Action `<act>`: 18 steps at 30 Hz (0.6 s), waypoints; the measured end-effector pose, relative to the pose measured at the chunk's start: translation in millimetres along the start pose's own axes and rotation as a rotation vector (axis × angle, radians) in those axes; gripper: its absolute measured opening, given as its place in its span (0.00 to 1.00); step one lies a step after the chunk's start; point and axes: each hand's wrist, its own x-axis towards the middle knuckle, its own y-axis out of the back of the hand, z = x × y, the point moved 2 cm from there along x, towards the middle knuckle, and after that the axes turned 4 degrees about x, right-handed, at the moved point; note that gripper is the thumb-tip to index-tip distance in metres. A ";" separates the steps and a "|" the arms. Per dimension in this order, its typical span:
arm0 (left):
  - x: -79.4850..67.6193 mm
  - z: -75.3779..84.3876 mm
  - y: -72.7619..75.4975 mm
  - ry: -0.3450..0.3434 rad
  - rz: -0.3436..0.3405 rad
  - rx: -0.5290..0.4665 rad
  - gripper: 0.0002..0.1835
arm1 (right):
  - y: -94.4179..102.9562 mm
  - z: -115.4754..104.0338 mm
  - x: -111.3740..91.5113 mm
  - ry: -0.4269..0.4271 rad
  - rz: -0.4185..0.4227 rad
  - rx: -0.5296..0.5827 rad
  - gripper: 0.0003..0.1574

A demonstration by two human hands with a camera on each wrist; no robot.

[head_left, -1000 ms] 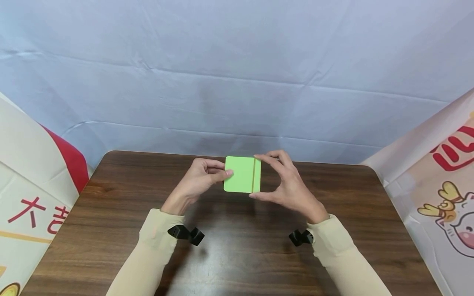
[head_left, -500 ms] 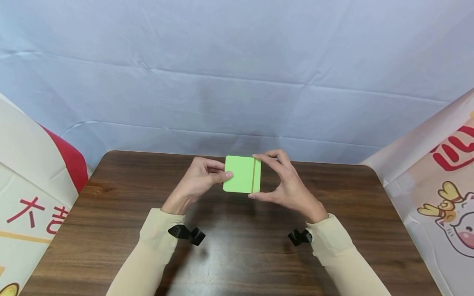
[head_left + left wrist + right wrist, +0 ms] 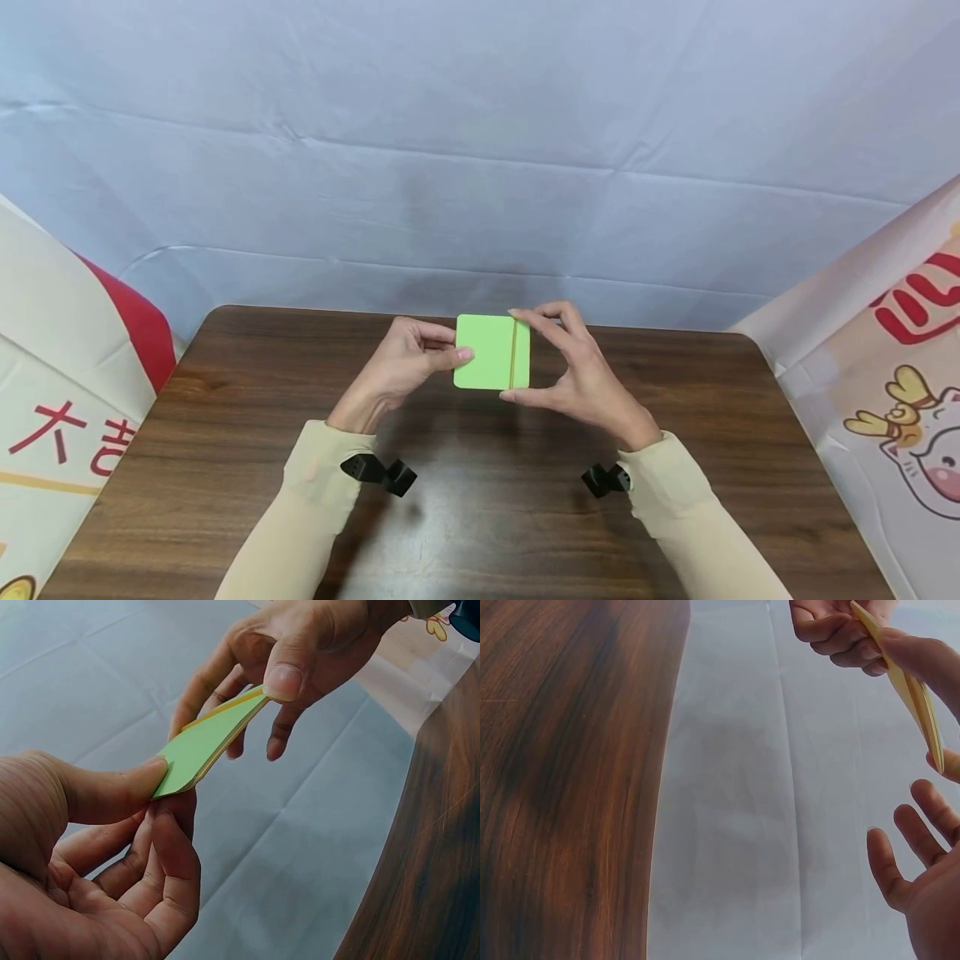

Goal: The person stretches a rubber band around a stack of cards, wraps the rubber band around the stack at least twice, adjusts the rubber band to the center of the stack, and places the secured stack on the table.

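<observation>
A thin lime-green square pad, seemingly of paper sheets (image 3: 483, 352), is held up above the far side of the table. Around it, near its right edge, runs a narrow yellow rubber band (image 3: 513, 354). My left hand (image 3: 405, 360) pinches the pad's left edge, thumb on the front and fingers behind. With thumb and index finger, my right hand (image 3: 588, 375) spans the pad, touching its top and bottom edges where the band crosses. In the left wrist view the pad (image 3: 206, 742) appears nearly edge-on; its layered edge also shows in the right wrist view.
Beneath the hands is a dark wood-grain table (image 3: 465, 517). A pale blue-grey cloth (image 3: 465, 167) hangs behind its far edge. Printed sheets stand at the left (image 3: 60, 400) and right (image 3: 900, 400). Each sleeve carries a small black wrist camera (image 3: 382, 473).
The right fingertips and the band have shifted very slightly left along the pad, leaving a somewhat wider green strip to the right of the band. The left hand keeps its pinch.
</observation>
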 end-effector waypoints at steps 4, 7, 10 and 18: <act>-0.1 0.6 0.0 -0.010 -0.009 -0.011 0.12 | 0.1 -0.5 0.7 0.004 -0.002 0.011 0.60; 0.3 0.5 0.2 -0.019 -0.015 -0.021 0.12 | 0.2 -0.6 1.1 0.003 -0.004 0.017 0.60; 0.6 0.4 -0.2 -0.032 -0.014 -0.021 0.12 | 0.2 -0.5 1.4 -0.001 -0.007 0.010 0.60; -0.1 2.4 -1.5 -0.028 0.049 0.037 0.11 | 0.3 -4.8 2.2 0.010 0.016 -0.081 0.62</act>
